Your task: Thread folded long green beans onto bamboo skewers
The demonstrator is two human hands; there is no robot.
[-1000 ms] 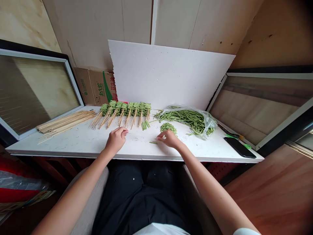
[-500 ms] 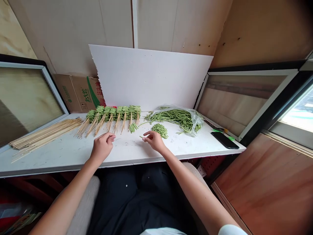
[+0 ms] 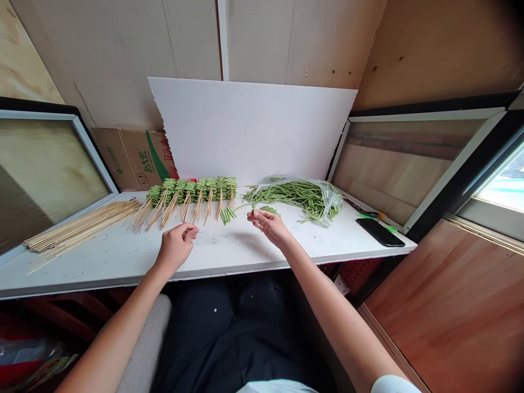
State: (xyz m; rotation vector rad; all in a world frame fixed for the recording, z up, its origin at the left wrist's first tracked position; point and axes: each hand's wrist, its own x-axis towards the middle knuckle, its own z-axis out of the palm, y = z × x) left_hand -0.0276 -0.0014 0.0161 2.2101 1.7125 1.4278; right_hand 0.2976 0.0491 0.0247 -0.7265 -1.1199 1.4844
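My left hand (image 3: 177, 244) is closed in a pinch above the front of the white table. Whatever its fingertips hold, if anything, is too thin or hidden to make out. My right hand (image 3: 269, 226) pinches a short piece of green bean, whose end shows above the fingertips. Behind that hand, a pile of cut bean pieces (image 3: 270, 209) is mostly covered. Between and beyond the hands lies a small skewered row of bean pieces (image 3: 227, 215). Several finished bean skewers (image 3: 200, 188) are stacked along the back, their bamboo ends facing me.
Loose bamboo skewers (image 3: 85, 225) lie on the left of the white table (image 3: 221, 256). A clear plastic bag of long green beans (image 3: 301, 196) sits at the back right. Near the right edge is a black phone (image 3: 380, 232). A cardboard box (image 3: 133, 155) stands behind.
My right hand has moved right and slightly up, now in front of the cut pile, and the bean piece in its fingers points upward. My left hand has shifted slightly right.
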